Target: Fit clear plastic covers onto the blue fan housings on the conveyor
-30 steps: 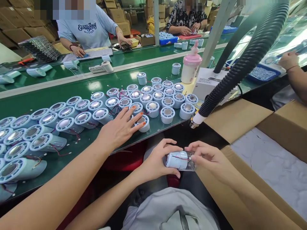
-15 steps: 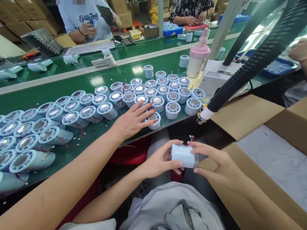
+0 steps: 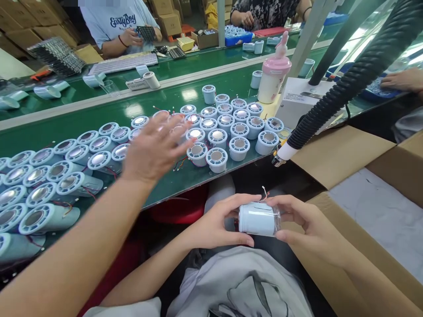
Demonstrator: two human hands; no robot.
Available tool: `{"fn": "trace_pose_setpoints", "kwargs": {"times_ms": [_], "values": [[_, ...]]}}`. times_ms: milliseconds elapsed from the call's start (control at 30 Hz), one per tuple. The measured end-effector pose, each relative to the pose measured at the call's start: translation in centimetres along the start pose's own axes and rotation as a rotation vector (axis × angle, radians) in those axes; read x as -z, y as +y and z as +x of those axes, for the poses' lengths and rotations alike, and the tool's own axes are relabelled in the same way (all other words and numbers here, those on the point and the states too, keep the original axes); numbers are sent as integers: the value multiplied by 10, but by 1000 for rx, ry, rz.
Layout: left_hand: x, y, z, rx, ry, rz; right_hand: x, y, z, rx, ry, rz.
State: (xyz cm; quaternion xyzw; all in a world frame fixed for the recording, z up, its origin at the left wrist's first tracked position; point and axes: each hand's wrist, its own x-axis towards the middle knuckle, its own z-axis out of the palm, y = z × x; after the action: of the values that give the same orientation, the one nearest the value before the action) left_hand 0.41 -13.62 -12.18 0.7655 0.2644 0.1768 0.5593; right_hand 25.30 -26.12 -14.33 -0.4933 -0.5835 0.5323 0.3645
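Note:
Above my lap, I hold a light-blue plastic cylinder [image 3: 258,219] on its side between both hands. Clear film covers it and sticks out past its right end; thin red and white wires rise from its top. My left hand [image 3: 224,222] is closed round the left end, thumb below and fingers above. My right hand [image 3: 302,215] grips the right end at the film, with thumb and fingers apart across it. On the green table edge beyond stand similar light-blue cylinders [image 3: 216,159] with round metal discs in their tops.
Another person's hand [image 3: 152,147], blurred, reaches from the left over the cylinders. A black flexible hose [image 3: 330,105] with a nozzle hangs at right, above an open cardboard box [image 3: 350,154]. A pink-lidded cup [image 3: 272,81] stands behind. Two co-workers sit across the table.
The other person's hand has lifted from the front cylinders and moved left. Another light-blue cylinder now shows beside the front one. My hands have shifted slightly right with the held cylinder, more film showing.

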Motion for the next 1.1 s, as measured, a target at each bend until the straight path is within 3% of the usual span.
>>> {"fn": "trace_pose_setpoints", "kwargs": {"times_ms": [100,167,400,733,1100], "values": [[-42,-1,-13,-29,-43,-154,-2,0,2,-12,-17,113],[-53,-4,-16,-23,-39,-224,-3,1,2,-37,-23,203],[-46,-3,-13,-15,-36,-211,-4,4,3,-171,-47,381],[-47,-4,-10,-45,-45,-207,-10,11,6,-234,69,519],[-48,-9,-12,-132,-67,-171,-17,9,11,-413,4,621]]}}
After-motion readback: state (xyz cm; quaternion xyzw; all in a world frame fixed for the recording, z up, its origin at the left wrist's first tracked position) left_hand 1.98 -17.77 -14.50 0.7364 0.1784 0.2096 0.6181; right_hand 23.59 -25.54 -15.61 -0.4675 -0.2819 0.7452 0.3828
